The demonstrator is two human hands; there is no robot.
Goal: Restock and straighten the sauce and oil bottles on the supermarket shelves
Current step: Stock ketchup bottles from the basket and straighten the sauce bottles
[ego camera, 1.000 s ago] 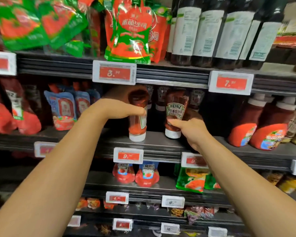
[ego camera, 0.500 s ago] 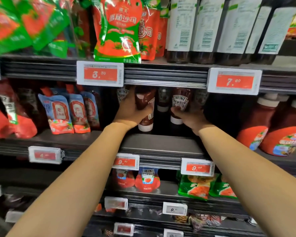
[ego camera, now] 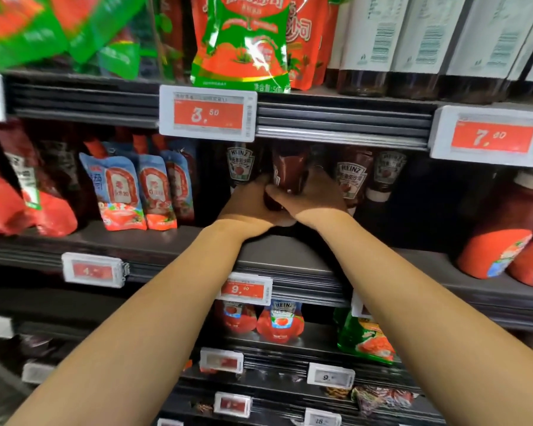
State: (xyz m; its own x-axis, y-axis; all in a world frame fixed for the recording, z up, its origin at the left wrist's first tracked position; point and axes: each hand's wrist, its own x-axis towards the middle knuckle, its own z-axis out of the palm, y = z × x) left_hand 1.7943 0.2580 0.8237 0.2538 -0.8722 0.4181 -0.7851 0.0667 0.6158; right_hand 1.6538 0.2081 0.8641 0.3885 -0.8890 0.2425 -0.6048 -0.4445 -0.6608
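In the middle of the frame, the ketchup bottle just left of my hands (ego camera: 240, 162) reads "HEINZ" on its label, and so does the bottle right of my hands (ego camera: 351, 176). Lower centre, a red pouch (ego camera: 280, 321) also carries "HEINZ". The price tag at upper centre (ego camera: 207, 115) shows "3.50"; the tag at the right edge (ego camera: 490, 136) starts with "7", its small digits blurred. The tag below my wrists (ego camera: 243, 289) starts with "9". Near the bottom, a white tag (ego camera: 330, 376) shows "9" and another (ego camera: 322, 419) "15".
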